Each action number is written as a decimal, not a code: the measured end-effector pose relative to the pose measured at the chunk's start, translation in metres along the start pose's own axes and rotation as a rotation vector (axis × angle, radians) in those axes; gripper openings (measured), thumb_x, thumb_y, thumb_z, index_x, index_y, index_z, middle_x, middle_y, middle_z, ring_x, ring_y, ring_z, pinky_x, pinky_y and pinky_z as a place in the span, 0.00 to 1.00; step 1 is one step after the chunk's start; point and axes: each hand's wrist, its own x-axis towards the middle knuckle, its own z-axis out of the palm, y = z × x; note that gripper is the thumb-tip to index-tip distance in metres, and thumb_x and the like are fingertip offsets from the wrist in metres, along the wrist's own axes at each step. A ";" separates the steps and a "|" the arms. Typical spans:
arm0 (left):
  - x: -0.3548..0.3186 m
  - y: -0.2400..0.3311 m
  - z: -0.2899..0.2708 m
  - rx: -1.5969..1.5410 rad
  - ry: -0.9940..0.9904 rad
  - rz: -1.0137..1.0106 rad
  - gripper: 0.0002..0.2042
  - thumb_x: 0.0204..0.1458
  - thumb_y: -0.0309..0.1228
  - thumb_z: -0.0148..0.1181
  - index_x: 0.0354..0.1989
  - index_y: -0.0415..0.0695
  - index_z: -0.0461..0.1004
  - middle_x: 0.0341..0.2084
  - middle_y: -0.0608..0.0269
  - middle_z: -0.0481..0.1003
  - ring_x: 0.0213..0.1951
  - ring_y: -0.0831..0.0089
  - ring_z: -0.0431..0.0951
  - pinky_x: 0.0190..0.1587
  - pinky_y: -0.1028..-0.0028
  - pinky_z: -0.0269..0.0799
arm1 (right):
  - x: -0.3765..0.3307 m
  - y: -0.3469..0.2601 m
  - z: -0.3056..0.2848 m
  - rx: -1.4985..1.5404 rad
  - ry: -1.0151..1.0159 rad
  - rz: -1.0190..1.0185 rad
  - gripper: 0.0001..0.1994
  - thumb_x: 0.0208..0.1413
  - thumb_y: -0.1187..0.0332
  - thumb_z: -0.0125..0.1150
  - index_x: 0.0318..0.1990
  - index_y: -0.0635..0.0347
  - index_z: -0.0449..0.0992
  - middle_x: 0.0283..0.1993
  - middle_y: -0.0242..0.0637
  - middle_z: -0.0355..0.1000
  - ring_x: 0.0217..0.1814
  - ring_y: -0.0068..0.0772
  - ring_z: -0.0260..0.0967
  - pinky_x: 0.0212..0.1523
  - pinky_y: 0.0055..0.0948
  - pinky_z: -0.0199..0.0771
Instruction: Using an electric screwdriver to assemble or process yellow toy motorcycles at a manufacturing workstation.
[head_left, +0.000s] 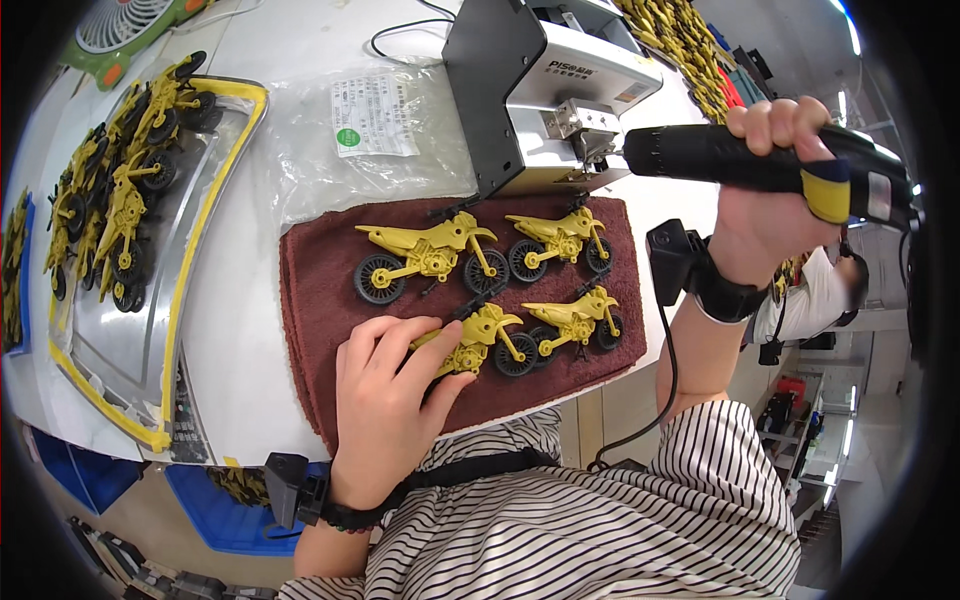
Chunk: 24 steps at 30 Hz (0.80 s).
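My left hand (385,395) grips a yellow toy motorcycle (482,332) with black wheels, fingers over its rear part, which they hide. The motorcycle lies on its side on a folded maroon towel (318,290). Three more like it lie there: one toy motorcycle (430,248) behind, another motorcycle (560,245) at the far right, and a third motorcycle (575,322) at the near right. My raised right hand (765,225) is wrapped round a black electric screwdriver (690,153). Its tip points left, at the metal outlet of a grey and black screw feeder (590,75); whether they touch I cannot tell.
A metal tray (150,330) edged with yellow tape holds a heap of yellow motorcycles at left. Behind the towel lies a clear plastic bag (300,140). A green fan (115,30) stands far left. Blue bins (215,510) sit below the table. Another person (815,285) is at right.
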 end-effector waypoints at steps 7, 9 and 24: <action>-0.002 -0.004 -0.002 0.023 -0.008 0.020 0.19 0.33 0.32 0.66 0.38 0.45 0.74 0.36 0.67 0.71 0.41 0.66 0.66 0.41 0.68 0.61 | -0.005 0.006 0.015 -0.054 0.006 0.057 0.05 0.40 0.73 0.52 0.25 0.62 0.64 0.18 0.36 0.60 0.19 0.30 0.58 0.29 0.31 0.62; 0.001 0.001 -0.003 0.007 0.000 0.018 0.19 0.32 0.30 0.67 0.38 0.44 0.75 0.36 0.66 0.71 0.41 0.64 0.67 0.42 0.68 0.62 | -0.011 -0.011 0.014 -0.022 -0.048 0.122 0.06 0.40 0.72 0.52 0.23 0.60 0.62 0.19 0.34 0.59 0.20 0.28 0.57 0.29 0.31 0.60; 0.001 0.000 0.001 0.001 0.005 0.025 0.20 0.30 0.29 0.67 0.38 0.44 0.75 0.35 0.65 0.72 0.40 0.63 0.67 0.42 0.67 0.63 | -0.093 -0.038 0.034 0.182 -0.342 0.291 0.11 0.39 0.76 0.62 0.30 0.60 0.65 0.22 0.33 0.66 0.19 0.29 0.66 0.25 0.29 0.69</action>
